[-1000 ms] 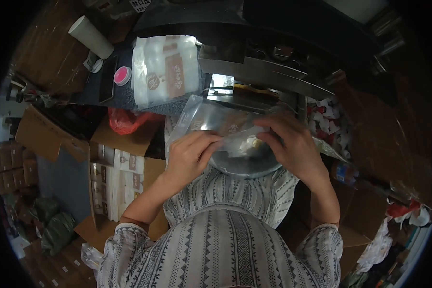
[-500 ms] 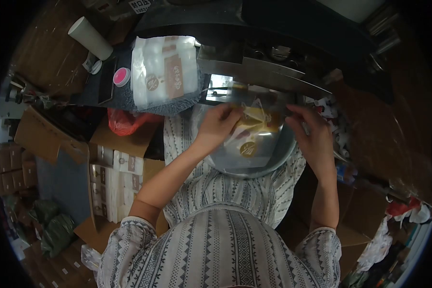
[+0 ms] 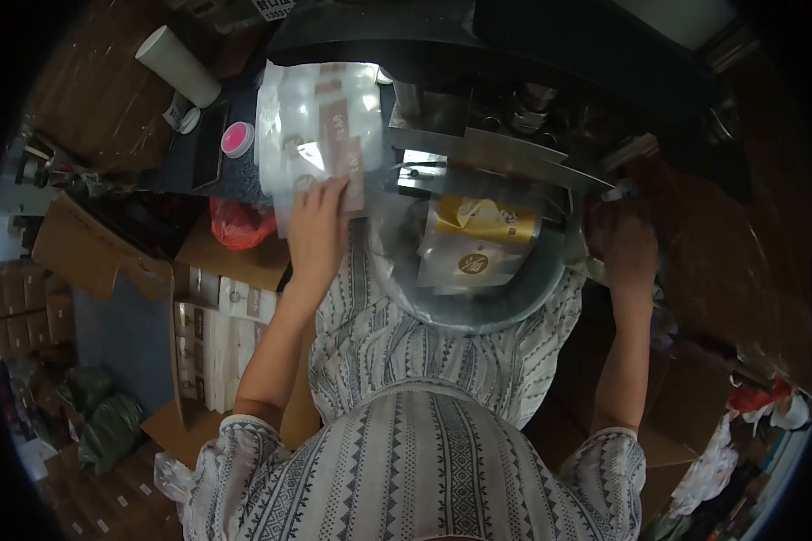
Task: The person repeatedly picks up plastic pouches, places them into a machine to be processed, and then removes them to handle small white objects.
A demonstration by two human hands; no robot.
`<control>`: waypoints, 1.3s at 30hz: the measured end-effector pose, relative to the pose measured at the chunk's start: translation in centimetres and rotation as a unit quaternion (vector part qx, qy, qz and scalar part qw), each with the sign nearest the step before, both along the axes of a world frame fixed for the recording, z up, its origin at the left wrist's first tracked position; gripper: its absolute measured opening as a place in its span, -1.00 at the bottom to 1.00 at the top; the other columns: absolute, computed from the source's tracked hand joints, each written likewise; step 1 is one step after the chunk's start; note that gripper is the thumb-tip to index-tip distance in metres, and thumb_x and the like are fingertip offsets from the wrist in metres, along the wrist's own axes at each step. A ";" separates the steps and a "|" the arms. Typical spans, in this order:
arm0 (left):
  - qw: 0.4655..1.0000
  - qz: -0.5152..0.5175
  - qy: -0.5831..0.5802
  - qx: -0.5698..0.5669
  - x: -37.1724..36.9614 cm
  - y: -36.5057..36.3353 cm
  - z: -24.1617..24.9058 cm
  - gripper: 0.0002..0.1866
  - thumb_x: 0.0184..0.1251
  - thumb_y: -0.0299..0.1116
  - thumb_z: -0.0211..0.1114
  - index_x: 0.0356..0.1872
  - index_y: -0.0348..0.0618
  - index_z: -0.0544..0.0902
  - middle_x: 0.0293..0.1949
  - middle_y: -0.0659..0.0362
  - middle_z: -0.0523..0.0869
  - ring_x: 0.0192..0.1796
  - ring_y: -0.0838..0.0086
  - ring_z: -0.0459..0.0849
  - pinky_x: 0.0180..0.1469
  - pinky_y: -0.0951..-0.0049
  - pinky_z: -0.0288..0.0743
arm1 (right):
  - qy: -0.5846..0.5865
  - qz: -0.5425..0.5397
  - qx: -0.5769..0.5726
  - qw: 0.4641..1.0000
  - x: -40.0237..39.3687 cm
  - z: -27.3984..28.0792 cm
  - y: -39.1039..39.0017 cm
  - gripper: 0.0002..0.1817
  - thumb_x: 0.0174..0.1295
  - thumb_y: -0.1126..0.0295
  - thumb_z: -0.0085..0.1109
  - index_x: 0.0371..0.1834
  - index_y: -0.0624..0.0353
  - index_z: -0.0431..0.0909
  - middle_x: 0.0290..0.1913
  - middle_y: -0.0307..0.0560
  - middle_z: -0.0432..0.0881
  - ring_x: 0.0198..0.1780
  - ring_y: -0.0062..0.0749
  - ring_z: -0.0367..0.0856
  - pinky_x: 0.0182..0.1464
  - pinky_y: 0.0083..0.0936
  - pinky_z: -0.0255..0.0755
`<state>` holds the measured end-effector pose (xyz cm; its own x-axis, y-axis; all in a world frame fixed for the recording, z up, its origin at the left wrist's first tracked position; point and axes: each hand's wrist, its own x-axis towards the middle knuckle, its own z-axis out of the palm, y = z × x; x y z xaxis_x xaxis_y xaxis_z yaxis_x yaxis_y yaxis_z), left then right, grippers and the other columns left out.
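My left hand (image 3: pixel 316 221) pinches the lower edge of a printed plastic bag (image 3: pixel 352 167), which lies askew on top of a stack of similar bags (image 3: pixel 289 99). To the right of the basin, my right hand (image 3: pixel 624 239) reaches toward some small pale items; it is dark and smeared, so its fingers cannot be made out. Between my hands, the grey basin (image 3: pixel 465 323) rests on my lap. Inside it lie translucent bags, the top one a gold-labelled bag (image 3: pixel 478 234) with a round brown logo.
A metal-fronted machine (image 3: pixel 514 149) stands just beyond the basin. Left of the bag stack are a pink-lidded jar (image 3: pixel 237 140), a white cup (image 3: pixel 179 68) and a dark flat slab (image 3: pixel 210 149). Below sit a red plastic bag (image 3: pixel 241 224) and an open carton (image 3: pixel 182 343) of packed bags.
My left hand has moved from the basin left to the bag stack and taken hold of a bag. My right hand has left the gold-labelled bag, which now lies in the basin, and moved right.
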<state>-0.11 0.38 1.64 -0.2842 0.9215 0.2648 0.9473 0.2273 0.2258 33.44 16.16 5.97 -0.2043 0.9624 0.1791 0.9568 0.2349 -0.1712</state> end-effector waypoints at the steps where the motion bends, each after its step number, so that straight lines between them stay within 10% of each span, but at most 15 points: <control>1: 0.998 0.017 -0.026 0.056 -0.6 -0.8 0.2 -0.66 0.13 -0.52 0.28 -0.03 -0.12 0.59 -0.10 0.01 0.62 0.00 0.04 0.57 -0.04 0.20 0.47 | -0.004 0.000 -0.002 1.000 0.5 0.5 -0.4 -0.83 0.19 0.46 0.15 -0.20 0.33 0.55 -0.15 0.16 0.61 -0.16 0.10 0.63 -0.11 -0.14 0.53; 4: 0.986 0.062 -0.122 0.098 0.3 -2.6 1.8 -0.72 0.06 -0.61 0.27 -0.15 -0.13 0.64 -0.29 0.04 0.64 -0.21 0.09 0.65 -0.22 0.24 0.51 | 0.071 0.067 0.066 0.993 1.2 2.6 -1.5 -0.85 0.25 0.46 0.15 -0.20 0.33 0.55 -0.17 0.10 0.61 -0.21 -0.03 0.65 -0.18 -0.25 0.56; 6: 0.984 0.034 -0.133 0.116 2.7 -3.1 3.4 -0.73 0.05 -0.63 0.27 -0.18 -0.14 0.65 -0.33 0.06 0.64 -0.29 0.10 0.65 -0.28 0.26 0.50 | 0.352 0.164 -0.168 0.906 -0.7 4.4 -3.6 -0.81 0.24 0.52 0.17 -0.08 0.25 0.57 -0.14 0.03 0.64 -0.22 -0.11 0.64 -0.22 -0.38 0.54; 12: 0.977 -0.057 -0.153 0.139 5.6 -2.3 5.6 -0.75 0.02 -0.64 0.28 -0.23 -0.16 0.65 -0.37 0.08 0.65 -0.38 0.16 0.66 -0.36 0.31 0.50 | 0.282 0.403 -0.018 0.871 -6.6 5.1 -5.3 -0.72 0.19 0.66 0.16 -0.04 0.21 0.58 -0.05 -0.05 0.63 -0.12 -0.26 0.66 -0.17 -0.47 0.56; 21: 0.912 -0.161 -0.367 -0.092 8.4 0.4 2.8 -0.85 0.31 -0.37 0.29 -0.28 -0.28 0.65 -0.45 0.06 0.68 -0.45 0.32 0.71 -0.40 0.44 0.54 | 0.346 0.248 -0.151 0.892 -5.7 3.7 -4.4 -0.70 0.21 0.57 0.19 0.03 0.20 0.57 -0.09 0.01 0.64 -0.12 -0.23 0.67 -0.15 -0.44 0.54; 23: 0.716 -0.022 -0.685 -0.135 9.1 2.3 2.4 -0.71 0.36 -0.26 0.27 -0.29 -0.37 0.64 -0.49 0.07 0.70 -0.45 0.47 0.71 -0.34 0.52 0.59 | 0.277 0.240 -0.109 0.924 -4.2 4.1 -4.0 -0.70 0.20 0.55 0.21 0.02 0.20 0.57 -0.14 0.04 0.65 -0.12 -0.23 0.67 -0.14 -0.44 0.53; 27: 0.654 -0.004 -0.750 -0.102 9.1 5.1 0.4 -0.65 0.37 -0.21 0.28 -0.27 -0.41 0.64 -0.45 0.08 0.71 -0.44 0.54 0.69 -0.31 0.56 0.62 | 0.164 0.142 -0.064 0.974 -0.8 2.5 -1.5 -0.74 0.18 0.51 0.16 -0.04 0.23 0.54 -0.11 0.21 0.62 -0.14 0.11 0.62 -0.13 -0.21 0.53; 30: 0.678 0.001 -0.730 -0.091 9.1 4.9 0.6 -0.62 0.39 -0.18 0.25 -0.28 -0.44 0.64 -0.51 0.05 0.70 -0.48 0.45 0.68 -0.32 0.49 0.61 | 0.069 0.147 -0.007 0.987 0.8 -2.0 2.5 -0.72 0.15 0.60 0.08 -0.04 0.31 0.51 -0.12 0.27 0.61 -0.09 0.19 0.58 -0.11 -0.16 0.49; 32: 0.877 -0.006 -0.479 -0.035 6.9 4.8 0.2 -0.56 0.37 -0.14 0.25 -0.09 -0.44 0.59 -0.25 -0.14 0.69 -0.17 0.19 0.71 -0.09 0.28 0.59 | 0.069 0.142 -0.008 0.987 0.7 -3.0 3.5 -0.82 0.16 0.52 0.08 -0.19 0.34 0.53 -0.19 0.29 0.61 -0.12 0.22 0.57 -0.11 -0.08 0.46; 34: 0.946 -0.003 -0.225 0.232 2.7 5.6 0.8 -0.45 0.34 -0.10 0.25 0.14 -0.39 0.45 0.11 -0.24 0.52 0.15 -0.01 0.52 0.16 0.15 0.41 | 0.069 0.136 -0.014 0.988 0.4 -3.1 3.5 -0.83 0.17 0.43 0.08 -0.35 0.36 0.56 -0.27 0.30 0.61 -0.16 0.25 0.56 -0.11 0.00 0.43; 35: 0.992 0.056 -0.004 0.117 0.2 5.3 -0.9 -0.37 0.32 -0.13 0.25 0.28 -0.30 0.31 0.28 -0.24 0.31 0.28 -0.07 0.35 0.27 0.15 0.27 | 0.095 0.151 -0.009 0.984 0.3 -2.7 3.2 -0.82 0.15 0.44 0.10 -0.30 0.36 0.55 -0.26 0.32 0.60 -0.16 0.27 0.55 -0.09 0.00 0.43; 39: 0.984 -0.072 0.133 0.096 0.1 1.2 -1.6 -0.52 0.28 -0.31 0.25 0.19 -0.25 0.42 0.14 -0.16 0.47 0.18 -0.05 0.43 0.19 0.16 0.32 | 0.113 0.190 0.024 0.975 1.2 -1.4 1.8 -0.76 0.09 0.49 0.20 -0.18 0.35 0.54 -0.23 0.24 0.61 -0.22 0.10 0.62 -0.13 -0.15 0.49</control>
<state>-0.03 1.55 0.06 -0.0524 0.8733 0.4844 0.9979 0.0644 -0.0082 34.61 17.93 4.56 -0.4940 0.8149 0.3032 0.7383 0.5773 -0.3487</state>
